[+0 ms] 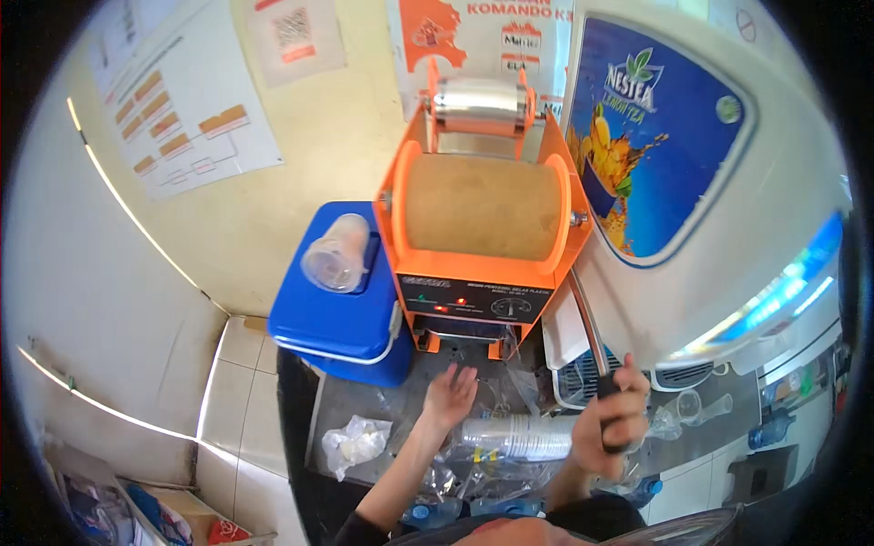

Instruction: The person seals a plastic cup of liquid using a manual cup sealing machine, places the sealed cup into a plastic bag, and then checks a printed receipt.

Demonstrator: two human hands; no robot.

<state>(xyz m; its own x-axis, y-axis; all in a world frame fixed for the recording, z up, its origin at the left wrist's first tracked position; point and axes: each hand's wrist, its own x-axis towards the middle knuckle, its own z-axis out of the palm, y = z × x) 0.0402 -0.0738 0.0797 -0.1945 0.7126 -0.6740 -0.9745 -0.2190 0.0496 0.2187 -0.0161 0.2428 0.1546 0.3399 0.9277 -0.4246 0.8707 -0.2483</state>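
An orange cup sealing machine (478, 271) stands before me, with a wide roll of brownish film (481, 205) and a smaller shiny roller (480, 106) above it. Red lights glow on its black front panel (471, 298). My right hand (610, 426) is closed around the black grip of the machine's metal lever (591, 321). Just in front of the lower opening, my left hand (450, 396) is held with fingers apart and nothing in it. A sleeve of nested clear plastic cups (522, 437) lies on the dark table between my forearms.
A blue cooler box (328, 314) stands left of the machine, plastic cups (338, 252) lying on its lid. Crumpled plastic (356, 443) is at the table's left. To the right rises a large white drink dispenser (778, 184) with drip trays (580, 375); loose clear cups (689, 406) lie nearby.
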